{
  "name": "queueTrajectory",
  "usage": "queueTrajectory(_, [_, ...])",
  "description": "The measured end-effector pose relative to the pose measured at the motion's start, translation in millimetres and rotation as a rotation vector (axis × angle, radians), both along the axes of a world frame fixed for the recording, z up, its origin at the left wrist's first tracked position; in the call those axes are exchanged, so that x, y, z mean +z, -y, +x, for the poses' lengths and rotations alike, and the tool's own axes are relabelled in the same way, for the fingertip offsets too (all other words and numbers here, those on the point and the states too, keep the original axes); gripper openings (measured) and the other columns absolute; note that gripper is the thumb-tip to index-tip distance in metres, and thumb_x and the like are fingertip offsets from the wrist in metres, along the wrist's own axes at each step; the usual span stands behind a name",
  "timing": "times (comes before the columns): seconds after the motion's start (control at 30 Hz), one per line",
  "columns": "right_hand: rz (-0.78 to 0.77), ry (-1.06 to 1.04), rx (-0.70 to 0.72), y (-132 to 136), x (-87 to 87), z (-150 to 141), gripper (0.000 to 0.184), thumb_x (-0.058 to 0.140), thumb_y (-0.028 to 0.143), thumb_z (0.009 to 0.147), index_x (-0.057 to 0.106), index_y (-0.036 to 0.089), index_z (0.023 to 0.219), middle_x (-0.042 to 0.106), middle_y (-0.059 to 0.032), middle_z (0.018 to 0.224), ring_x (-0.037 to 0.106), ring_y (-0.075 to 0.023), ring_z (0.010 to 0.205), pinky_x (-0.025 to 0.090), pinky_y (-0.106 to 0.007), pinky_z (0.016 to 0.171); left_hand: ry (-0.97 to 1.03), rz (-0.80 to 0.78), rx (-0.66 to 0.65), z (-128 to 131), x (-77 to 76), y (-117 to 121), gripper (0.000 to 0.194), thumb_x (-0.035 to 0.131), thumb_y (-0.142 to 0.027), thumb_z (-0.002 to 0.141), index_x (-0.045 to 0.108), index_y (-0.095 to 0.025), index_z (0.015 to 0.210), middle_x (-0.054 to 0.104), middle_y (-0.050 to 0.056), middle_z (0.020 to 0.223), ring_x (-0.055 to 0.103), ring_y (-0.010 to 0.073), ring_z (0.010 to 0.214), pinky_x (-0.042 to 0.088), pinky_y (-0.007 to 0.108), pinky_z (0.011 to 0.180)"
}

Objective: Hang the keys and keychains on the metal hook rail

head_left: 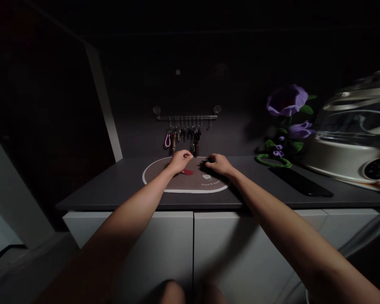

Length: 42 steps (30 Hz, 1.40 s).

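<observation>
My left hand (180,161) rests over the far edge of an oval brown mat (156,179) with a white border, its fingers curled together and nothing visible in them. My right hand (218,164) is shut on a small black object (206,161), perhaps a key fob, at the mat's far right. A small red item (187,172) lies flat on the mat, just below my left hand. Both hands are close to the hanging keys (187,135).
The dark grey countertop (114,188) runs above white cabinet doors (234,253). A wall rail (186,117) holds the keys and a pink strap (167,139). To the right stand purple artificial flowers (286,100), a green ring (274,161), a black flat slab (300,181) and a white appliance (351,143).
</observation>
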State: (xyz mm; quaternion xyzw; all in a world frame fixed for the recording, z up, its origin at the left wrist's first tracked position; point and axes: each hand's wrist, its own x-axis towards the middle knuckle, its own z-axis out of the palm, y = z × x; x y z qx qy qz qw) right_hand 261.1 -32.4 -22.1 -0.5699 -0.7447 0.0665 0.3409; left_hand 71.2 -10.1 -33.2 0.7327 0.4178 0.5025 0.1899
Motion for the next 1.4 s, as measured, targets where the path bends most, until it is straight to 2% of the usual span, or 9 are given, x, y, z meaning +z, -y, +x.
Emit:
queueTrajectory(0.1, [-0.009,-0.114,0.029,0,0.8,0,0.029,0.061,0.028,0.065,0.066,0.014,0.090,0.067,-0.0042,0.080,0.057,-0.0129,0.070,0.039,-0.021,0.065,-0.008,0.015,-0.008,0,0.3,0,0.010,0.055,-0.020,0.073,0.063,-0.014,0.072,0.058,0.000,0.063,0.050,0.0100,0.060,0.038,0.021,0.058])
queueTrajectory(0.27, [-0.139,-0.459,0.223,0,2.2,-1,0.027,0.060,0.031,0.065,0.066,0.013,0.084,0.066,-0.0023,0.072,0.055,-0.0104,0.061,0.040,-0.020,0.060,-0.019,0.032,-0.034,2,1.7,1,0.012,0.056,-0.021,0.073,0.065,-0.014,0.077,0.063,0.002,0.070,0.053,0.0111,0.066,0.040,0.022,0.064])
queueTrajectory(0.5, [-0.276,-0.872,0.378,0,2.9,-5,0.018,0.059,0.025,0.064,0.065,0.012,0.076,0.063,-0.0027,0.064,0.054,-0.0106,0.057,0.042,-0.022,0.059,-0.041,0.074,-0.098,3,5.3,6,0.017,0.056,-0.021,0.075,0.066,-0.014,0.087,0.065,0.005,0.084,0.056,0.0124,0.075,0.042,0.024,0.071])
queueTrajectory(0.77, [-0.333,-0.993,0.432,13,12.9,-9,0.015,0.052,0.024,0.072,0.060,0.012,0.074,0.061,-0.0044,0.063,0.057,-0.0142,0.064,0.047,-0.026,0.068,-0.051,0.108,-0.117,5,11.9,16,0.020,0.058,-0.019,0.074,0.066,-0.014,0.092,0.064,0.007,0.095,0.057,0.0143,0.086,0.042,0.027,0.081])
queueTrajectory(0.9, [-0.408,-1.070,0.539,15,14.6,-10,0.014,0.049,0.022,0.075,0.059,0.013,0.079,0.065,-0.0055,0.073,0.058,-0.0134,0.065,0.048,-0.028,0.072,0.063,0.025,-0.232,6,13.2,17,0.026,0.056,-0.027,0.078,0.064,-0.012,0.098,0.065,0.008,0.099,0.057,0.0153,0.090,0.042,0.027,0.083])
queueTrajectory(1.03, [-0.434,-1.079,0.603,15,13.3,-9,0.015,0.050,0.021,0.076,0.061,0.014,0.084,0.067,-0.0064,0.078,0.060,-0.0139,0.069,0.048,-0.029,0.074,0.208,-0.114,-0.317,8,13.6,16,0.030,0.054,-0.034,0.078,0.064,-0.011,0.092,0.067,0.006,0.088,0.057,0.0139,0.081,0.042,0.026,0.077])
queueTrajectory(1.17, [-0.456,-1.100,0.651,14,11.6,-10,0.014,0.055,0.018,0.074,0.063,0.013,0.084,0.067,-0.0061,0.076,0.061,-0.0142,0.069,0.049,-0.028,0.073,0.303,-0.201,-0.322,8,14.2,17,0.027,0.065,-0.035,0.067,0.063,-0.012,0.081,0.064,0.003,0.076,0.054,0.0117,0.070,0.040,0.025,0.071])
queueTrajectory(1.4, [-0.436,-1.138,0.595,11,10.7,-10,0.016,0.060,0.017,0.072,0.066,0.014,0.086,0.069,-0.0036,0.076,0.061,-0.0129,0.064,0.050,-0.028,0.067,0.334,-0.247,-0.354,7,16.0,19,0.026,0.068,-0.035,0.062,0.058,-0.013,0.071,0.055,-0.003,0.063,0.046,0.0083,0.059,0.035,0.023,0.063])
